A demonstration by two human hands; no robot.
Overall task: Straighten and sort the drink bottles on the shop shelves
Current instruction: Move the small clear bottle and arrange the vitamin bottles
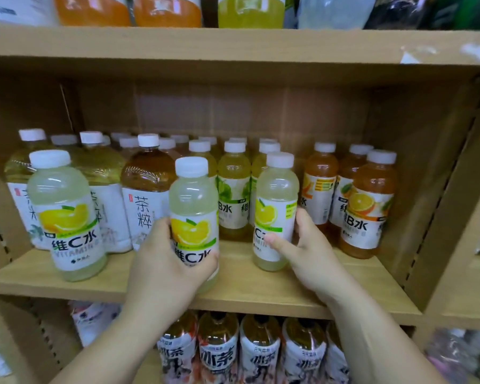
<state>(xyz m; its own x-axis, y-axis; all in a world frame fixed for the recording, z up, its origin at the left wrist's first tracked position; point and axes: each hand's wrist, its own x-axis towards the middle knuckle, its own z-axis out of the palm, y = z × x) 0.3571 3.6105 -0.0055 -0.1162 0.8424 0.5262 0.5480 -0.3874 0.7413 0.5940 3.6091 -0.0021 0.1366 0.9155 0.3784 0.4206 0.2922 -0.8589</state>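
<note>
Shelf of pale wood (247,286) carries three clear plastic lemon-drink bottles, white-capped, near its front: the left bottle (64,212) stands free, the left hand (166,261) grips the middle bottle (193,200) low, the right hand (308,250) clasps the right bottle (275,200). Full, probably weighty and slick; hold mid-label.

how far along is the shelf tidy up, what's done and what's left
Done: the tea bottles, lime bottles and orange bottles stand upright, grouped by kind. In hand: the left hand grips the middle lemon bottle, the right hand holds the right lemon bottle. Left: the left lemon bottle stands in front of the tea.
</note>
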